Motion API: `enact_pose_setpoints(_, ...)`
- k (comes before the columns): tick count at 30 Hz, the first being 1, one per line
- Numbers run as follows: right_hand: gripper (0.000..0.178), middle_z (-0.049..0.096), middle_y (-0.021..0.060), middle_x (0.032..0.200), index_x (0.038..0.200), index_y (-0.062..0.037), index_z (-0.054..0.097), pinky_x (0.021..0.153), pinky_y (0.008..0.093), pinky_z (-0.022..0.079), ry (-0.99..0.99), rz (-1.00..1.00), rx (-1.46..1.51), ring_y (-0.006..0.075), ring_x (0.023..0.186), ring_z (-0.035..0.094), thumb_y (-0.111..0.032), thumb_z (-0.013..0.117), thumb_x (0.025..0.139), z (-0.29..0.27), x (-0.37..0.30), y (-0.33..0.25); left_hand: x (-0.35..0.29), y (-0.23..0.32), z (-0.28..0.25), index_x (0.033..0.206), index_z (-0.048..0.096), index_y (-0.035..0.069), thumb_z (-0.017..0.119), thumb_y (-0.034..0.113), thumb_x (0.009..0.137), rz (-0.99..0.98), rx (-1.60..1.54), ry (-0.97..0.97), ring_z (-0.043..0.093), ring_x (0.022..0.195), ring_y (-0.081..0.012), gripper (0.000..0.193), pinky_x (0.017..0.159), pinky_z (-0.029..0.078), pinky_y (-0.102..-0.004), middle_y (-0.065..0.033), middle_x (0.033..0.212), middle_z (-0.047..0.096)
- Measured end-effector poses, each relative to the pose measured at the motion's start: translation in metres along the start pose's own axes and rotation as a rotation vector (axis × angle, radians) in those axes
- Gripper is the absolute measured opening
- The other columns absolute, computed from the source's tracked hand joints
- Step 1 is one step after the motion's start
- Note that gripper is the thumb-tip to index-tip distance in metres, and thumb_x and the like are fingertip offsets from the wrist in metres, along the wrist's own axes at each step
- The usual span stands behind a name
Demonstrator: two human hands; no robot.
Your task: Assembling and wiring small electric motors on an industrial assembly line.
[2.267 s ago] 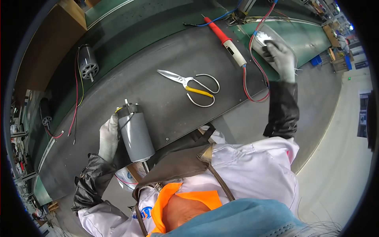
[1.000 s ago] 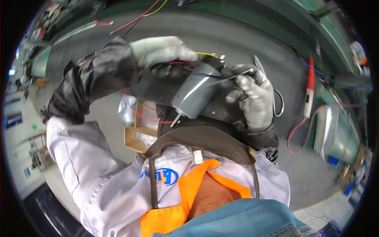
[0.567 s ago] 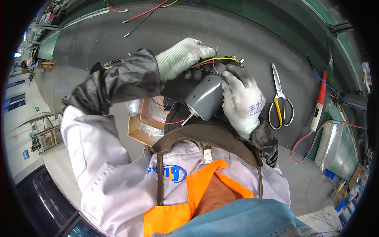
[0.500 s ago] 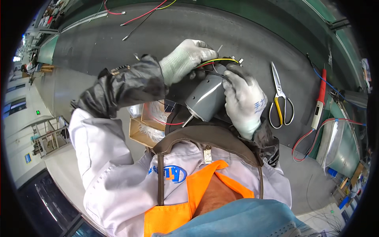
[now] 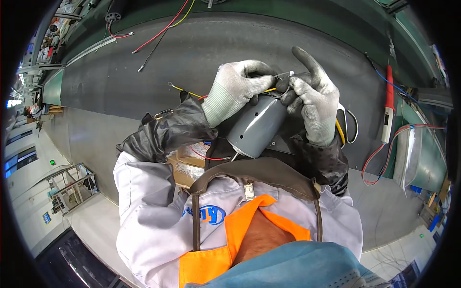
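A grey cylindrical motor (image 5: 257, 126) lies tilted in front of my body, its thin shaft (image 5: 235, 157) toward me. Above its far end, my gloved left hand (image 5: 242, 86) is closed in a pinch on the motor wires; a yellow wire (image 5: 270, 90) shows at its fingertips. A thin pale strip like a cable tie (image 5: 284, 74) spans from there to my gloved right hand (image 5: 314, 93). That hand pinches the strip near its small white end, index finger raised. Gloves hide most of the wire bundle. A yellow lead (image 5: 185, 90) with a ring terminal sticks out beyond my left wrist.
Scissors (image 5: 351, 126) lie partly hidden behind my right hand. Farther right is a red-and-white handheld tool (image 5: 388, 103) near red and blue cables. Loose wires (image 5: 162, 34) hang over the far table edge. Cardboard boxes (image 5: 184, 178) with clear plastic stand below my left forearm.
My right hand has risen from the motor's side to the strip, its index finger lifting. My left hand has moved slightly right and down. The yellow lead now points left past my wrist.
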State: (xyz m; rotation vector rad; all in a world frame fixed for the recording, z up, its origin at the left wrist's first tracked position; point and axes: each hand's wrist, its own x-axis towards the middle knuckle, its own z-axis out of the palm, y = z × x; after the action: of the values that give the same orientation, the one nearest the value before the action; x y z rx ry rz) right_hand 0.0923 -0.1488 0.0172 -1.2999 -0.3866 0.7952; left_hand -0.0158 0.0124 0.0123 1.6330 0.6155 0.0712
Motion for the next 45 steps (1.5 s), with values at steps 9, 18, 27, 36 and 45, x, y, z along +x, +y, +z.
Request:
enact_pose_setpoints(9, 0.044, 0.072, 0.0100, 0.083, 0.136, 0.0081, 0.056, 0.045, 0.0174, 0.042, -0.378, 0.200, -0.063, 0.0060, 0.056, 0.059, -0.007, 0.057, 0.095, -0.031, 0.024, -0.017, 0.004, 0.003, 0.017, 0.111, 0.074, -0.001, 0.072, 0.015, 0.090, 0.119, 0.007, -0.026, 0.068, 0.082, -0.0115, 0.026, 0.074, 0.056, -0.0270, -0.0103, 0.096, 0.076)
enact_pose_setpoints(18, 0.021, 0.071, 0.0057, 0.087, 0.109, 0.0039, 0.073, 0.059, 0.0220, 0.048, 0.049, -0.621, -1.025, 0.0083, 0.068, 0.062, -0.003, 0.060, 0.095, -0.030, -0.005, -0.004, -0.010, 0.013, 0.025, 0.117, 0.070, 0.000, 0.067, 0.006, 0.087, 0.462, 0.401, 0.027, 0.066, 0.081, -0.0125, 0.031, 0.075, 0.054, -0.0276, -0.0093, 0.094, 0.071)
enact_pose_setpoints(27, 0.014, 0.072, 0.0056, 0.091, 0.100, 0.0056, 0.073, 0.063, 0.0230, 0.050, 0.213, -0.014, -0.291, 0.0104, 0.074, 0.064, -0.004, 0.063, 0.096, -0.085, 0.031, 0.027, -0.018, -0.004, 0.041, 0.107, 0.070, 0.006, 0.069, 0.013, 0.087, 0.635, 0.441, 0.173, 0.068, 0.074, -0.0289, 0.021, 0.066, 0.055, -0.0357, -0.0144, 0.089, 0.067)
enact_pose_setpoints(36, 0.021, 0.065, 0.0048, 0.077, 0.099, 0.0054, 0.069, 0.051, 0.0214, 0.042, 0.110, 0.021, 0.328, 0.0089, 0.064, 0.059, -0.013, 0.059, 0.100, -0.057, 0.040, 0.018, -0.005, -0.003, 0.038, 0.092, 0.066, 0.013, 0.069, 0.023, 0.090, 0.756, 0.782, 0.091, 0.068, 0.066, -0.0292, 0.011, 0.055, 0.052, -0.0396, -0.0084, 0.076, 0.067)
enact_pose_setpoints(45, 0.033, 0.046, -0.0032, 0.057, 0.095, 0.0063, 0.065, 0.042, 0.0221, 0.028, -0.202, 0.082, 0.022, 0.0046, 0.044, 0.037, -0.026, 0.062, 0.098, -0.044, -0.018, -0.014, 0.011, 0.006, 0.004, 0.100, 0.065, 0.010, 0.066, 0.022, 0.085, 1.104, 1.216, -0.247, 0.065, 0.055, -0.0251, 0.019, 0.048, 0.050, -0.0409, -0.0068, 0.070, 0.065)
